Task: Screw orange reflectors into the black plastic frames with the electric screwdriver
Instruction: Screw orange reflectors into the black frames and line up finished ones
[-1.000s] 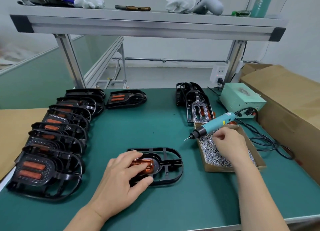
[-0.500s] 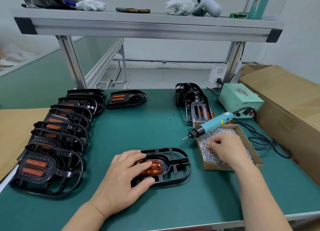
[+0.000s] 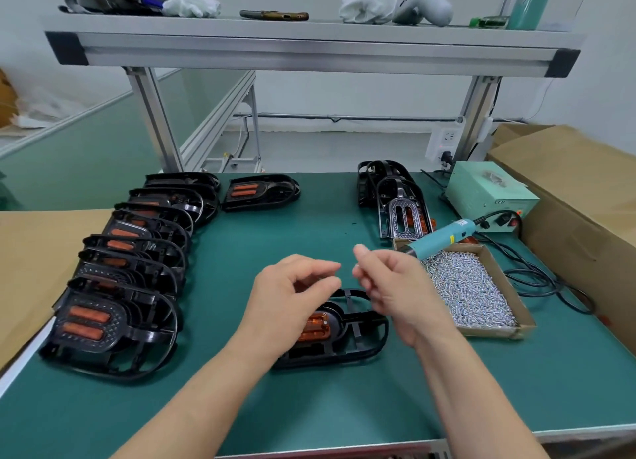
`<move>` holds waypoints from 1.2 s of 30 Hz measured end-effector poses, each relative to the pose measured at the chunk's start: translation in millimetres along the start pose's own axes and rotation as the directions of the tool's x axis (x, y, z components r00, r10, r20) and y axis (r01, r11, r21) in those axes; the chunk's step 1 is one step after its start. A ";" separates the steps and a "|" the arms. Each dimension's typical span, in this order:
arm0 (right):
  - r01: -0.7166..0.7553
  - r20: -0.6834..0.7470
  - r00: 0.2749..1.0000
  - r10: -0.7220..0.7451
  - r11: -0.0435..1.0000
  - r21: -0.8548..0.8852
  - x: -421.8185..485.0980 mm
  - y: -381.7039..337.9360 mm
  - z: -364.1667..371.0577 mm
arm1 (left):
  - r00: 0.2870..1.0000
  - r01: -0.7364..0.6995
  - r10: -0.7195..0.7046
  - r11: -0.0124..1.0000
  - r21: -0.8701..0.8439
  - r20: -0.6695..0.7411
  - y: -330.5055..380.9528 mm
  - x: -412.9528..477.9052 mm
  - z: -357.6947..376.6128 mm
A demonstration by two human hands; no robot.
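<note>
A black plastic frame (image 3: 364, 341) lies flat on the green mat near the front, with an orange reflector (image 3: 315, 327) seated in its left end. Both hands hover above it, touching neither. My left hand (image 3: 289, 293) has loosely curled fingers pointing right and holds nothing I can see. My right hand (image 3: 395, 286) faces it a few centimetres away with its fingertips pinched together; the screws between them are too small and blurred to make out. The teal electric screwdriver (image 3: 440, 240) lies across the back rim of the screw box (image 3: 516, 307).
A row of several frames with reflectors (image 3: 113, 317) runs along the left. One more frame (image 3: 261, 191) and a standing stack (image 3: 399, 207) sit at the back. A pale green power unit (image 3: 488, 197), its cables (image 3: 537, 279) and a cardboard carton (image 3: 578, 190) fill the right side.
My left hand lifted off the reflector. My right hand left the screw box and moved left and up, so that both hands meet above the frame.
</note>
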State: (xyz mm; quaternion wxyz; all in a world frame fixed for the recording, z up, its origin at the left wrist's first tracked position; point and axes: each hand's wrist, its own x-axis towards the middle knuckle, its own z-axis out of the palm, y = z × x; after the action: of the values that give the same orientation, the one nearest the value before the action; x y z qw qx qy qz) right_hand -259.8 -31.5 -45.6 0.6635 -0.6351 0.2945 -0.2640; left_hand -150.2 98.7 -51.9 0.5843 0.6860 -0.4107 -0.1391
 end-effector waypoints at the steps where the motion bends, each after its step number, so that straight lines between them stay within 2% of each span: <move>1: 0.008 0.020 1.000 -0.009 1.000 0.027 -2.2 1.1 9.6 | 1.000 0.013 -0.013 0.999 -0.042 -0.010 3.0 -0.1 2.8; 5: 0.076 -0.018 0.997 -0.076 0.996 0.040 -6.2 8.7 36.1 | 0.990 -0.019 0.022 1.000 0.025 -0.138 4.3 -6.3 6.6; 9: 0.188 -0.078 0.977 -0.199 0.974 -0.127 -4.8 16.6 45.8 | 0.957 -0.128 0.169 0.976 0.178 -0.237 -0.2 -12.1 6.9; 12: 0.194 -0.054 0.975 -0.215 0.945 -0.263 -5.5 22.7 45.5 | 0.913 -0.294 0.383 0.857 0.424 -0.141 -4.0 -11.8 1.4; 14: 0.132 -0.037 0.989 -0.146 0.959 -0.252 -2.9 21.7 37.9 | 0.892 -0.350 0.444 0.793 0.498 -0.080 -7.7 -10.5 -4.6; 16: 0.088 -0.146 0.982 -0.121 0.973 -0.214 5.5 16.3 18.4 | 0.914 -0.292 0.385 0.845 0.447 -0.131 -11.0 -10.2 -10.7; 19: 0.035 -0.479 0.870 -0.114 0.985 -0.172 24.3 10.4 -28.5 | 0.974 -0.016 0.055 0.984 0.176 -0.220 -15.7 -12.0 -18.4; 21: -0.032 -0.592 0.806 -0.012 0.998 -0.063 36.2 13.1 -57.3 | 0.972 0.137 -0.129 0.990 0.023 -0.198 -18.8 -12.7 -20.9; 24: -0.105 -0.600 0.784 0.159 0.987 0.126 53.7 18.1 -80.6 | 0.954 0.232 -0.253 0.963 -0.134 -0.160 -18.9 -14.3 -20.3; 28: -0.160 -0.549 0.786 0.283 0.952 0.261 73.5 20.7 -86.6 | 0.944 0.262 -0.301 0.933 -0.247 -0.134 -16.9 -14.3 -21.6; 32: -0.205 -0.511 0.786 0.349 0.926 0.318 86.2 22.6 -88.4 | 0.929 0.289 -0.345 0.903 -0.316 -0.136 -20.1 -12.2 -25.8; 36: -0.117 -0.512 0.786 0.346 0.897 0.426 88.9 25.5 -84.4 | 0.912 0.322 -0.388 0.880 -0.348 -0.136 -25.7 -13.9 -26.3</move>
State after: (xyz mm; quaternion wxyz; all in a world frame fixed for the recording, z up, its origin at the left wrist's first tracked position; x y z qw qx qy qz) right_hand -260.6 -152.6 -77.7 0.6786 -0.3458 0.5026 -0.4090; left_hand -130.9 126.4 -72.2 0.6899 0.6571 -0.1881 -0.2384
